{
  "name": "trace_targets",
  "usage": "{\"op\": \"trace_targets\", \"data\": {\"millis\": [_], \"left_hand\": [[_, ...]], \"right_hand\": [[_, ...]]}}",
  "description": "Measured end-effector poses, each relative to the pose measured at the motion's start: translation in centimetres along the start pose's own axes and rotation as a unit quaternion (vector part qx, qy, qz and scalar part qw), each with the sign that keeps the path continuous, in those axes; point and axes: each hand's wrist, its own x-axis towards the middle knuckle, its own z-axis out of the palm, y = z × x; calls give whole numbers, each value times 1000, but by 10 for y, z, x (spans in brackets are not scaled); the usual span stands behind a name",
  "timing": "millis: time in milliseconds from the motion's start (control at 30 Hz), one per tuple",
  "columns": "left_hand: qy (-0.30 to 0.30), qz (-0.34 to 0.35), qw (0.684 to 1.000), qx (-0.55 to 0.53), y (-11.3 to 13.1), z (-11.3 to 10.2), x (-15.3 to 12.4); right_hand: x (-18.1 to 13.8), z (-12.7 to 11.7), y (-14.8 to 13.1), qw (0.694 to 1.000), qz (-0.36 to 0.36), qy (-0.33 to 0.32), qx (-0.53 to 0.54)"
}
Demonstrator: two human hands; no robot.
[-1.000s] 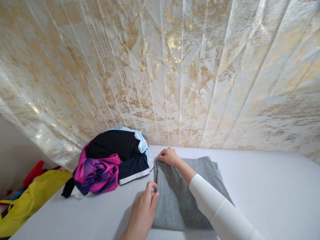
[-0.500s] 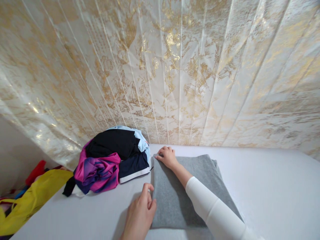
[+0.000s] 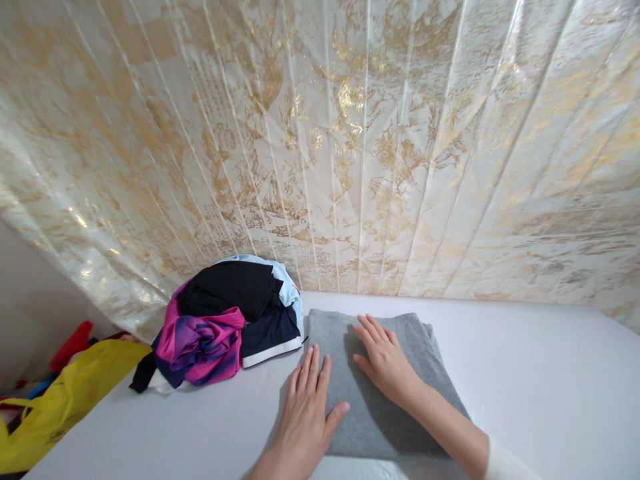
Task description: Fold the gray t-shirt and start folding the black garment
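Observation:
A folded grey garment (image 3: 425, 367) lies on the white surface (image 3: 540, 387) in front of me. My left hand (image 3: 307, 407) rests flat on its near left part, fingers stretched out and open. My right hand (image 3: 383, 357) lies flat on the middle of the grey garment, fingers spread and pointing toward the wall. Neither hand holds anything.
A heap of clothes (image 3: 225, 323) in pink, purple, black, navy and light blue sits left of the grey garment against the gold-patterned wall covering (image 3: 350, 147). A yellow cloth (image 3: 65, 393) and red fabric (image 3: 70, 343) lie off the surface's left edge.
Both hands have let go of the garment's left edge and now lie flat on top of it. The right hand drew back from the far corner to the middle.

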Motion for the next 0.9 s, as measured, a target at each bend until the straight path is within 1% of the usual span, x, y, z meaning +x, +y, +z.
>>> {"op": "trace_targets", "data": {"millis": [67, 133, 200, 267, 300, 367, 433, 467, 567, 667, 767, 900], "left_hand": [[6, -8, 1000, 2, -4, 3, -3], [-7, -15, 1000, 1, -6, 2, -4], [-32, -21, 999, -4, -4, -4, 1], [-50, -29, 998, -14, 3, -15, 14], [-51, -30, 998, -24, 9, -21, 24], [-46, -17, 997, -62, 26, -34, 52], [-44, 17, 992, -119, 48, -42, 89], [-53, 26, 987, -148, 60, -42, 110], [-67, 31, 984, -160, 95, -30, 172], [-95, 6, 983, -157, 120, -9, 219], [-126, -22, 980, -154, 131, 7, 240], [-131, -49, 977, -163, 133, 14, 241]], "right_hand": [[-37, 0, 14, 999, 27, 0, -38], [-69, -1, 26, 997, 45, -8, -60], [-91, -5, 37, 996, 56, -23, -60], [-102, -14, 46, 997, 70, -20, -41], [-104, -20, 50, 997, 78, -5, -26], [-103, -34, 60, 994, 98, 44, 13], [-98, -46, 70, 985, 128, 90, 68], [-95, -50, 74, 979, 150, 100, 100], [-86, -52, 85, 956, 226, 81, 171], [-81, -47, 88, 944, 272, 52, 177], [-79, -45, 88, 937, 289, 45, 191], [-76, -50, 93, 928, 289, 35, 231]]}}
